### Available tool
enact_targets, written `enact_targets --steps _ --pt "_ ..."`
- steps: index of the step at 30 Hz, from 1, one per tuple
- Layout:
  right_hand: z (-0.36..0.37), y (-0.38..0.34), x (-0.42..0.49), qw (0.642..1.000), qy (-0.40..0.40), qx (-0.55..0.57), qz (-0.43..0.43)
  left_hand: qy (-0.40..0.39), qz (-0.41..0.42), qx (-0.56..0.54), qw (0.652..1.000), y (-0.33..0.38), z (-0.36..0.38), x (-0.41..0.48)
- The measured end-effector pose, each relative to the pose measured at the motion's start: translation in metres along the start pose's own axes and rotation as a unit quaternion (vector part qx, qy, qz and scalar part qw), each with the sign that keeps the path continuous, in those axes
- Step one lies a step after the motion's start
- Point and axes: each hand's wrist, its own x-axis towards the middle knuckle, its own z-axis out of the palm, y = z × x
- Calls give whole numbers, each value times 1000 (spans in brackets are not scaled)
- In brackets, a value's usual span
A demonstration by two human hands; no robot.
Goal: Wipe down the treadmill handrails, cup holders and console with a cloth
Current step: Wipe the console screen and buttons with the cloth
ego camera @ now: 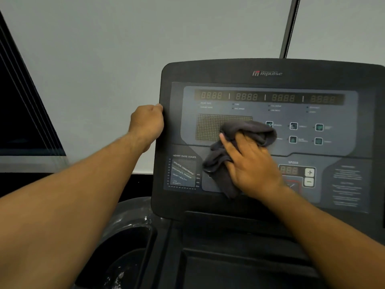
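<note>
The person's left grip (pixel 146 124) is closed round the left edge of the console (pixel 208 71), thumb at the front corner and fingers curled behind it out of sight. It probably holds there to steady the panel and brace the body while the other arm pushes against the face.

The right grip (pixel 252 165) lies flat and spread on a dark cloth (pixel 216 163), pressing it against the middle of the console. It does not pinch the cloth: the fingers look nearly straight and the thumb points up and to the left. A flat palm suits the job, since it spreads pressure over the smooth panel and covers more of it in one pass.

The cloth is bunched, not folded. It sits under the palm and fingers, with one fold rising above the fingertips beside the dotted display (pixel 208 128) and a loose tail hanging down past the wrist, near the heart rate chart (pixel 183 172). The speed buttons (pixel 309 177) lie just right of the hand, uncovered.

A cup holder (pixel 125 247) shows at lower left, well apart from the cloth.
</note>
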Motion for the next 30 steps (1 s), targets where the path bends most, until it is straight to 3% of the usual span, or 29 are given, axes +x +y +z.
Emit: enact_targets --steps 6,19,23,30 --pt "-10 20 -24 1000 -23 1 14 29 36 46 998 -14 3 -3" --pt "11 -98 61 999 -8 44 -1 -36 3 -2 999 -22 -10 6" --pt "10 -66 41 998 -21 38 -52 -22 -8 0 1000 -26 -7 -1" --pt "-9 48 -64 998 -8 -6 -61 11 -31 -8 999 -47 1 -24"
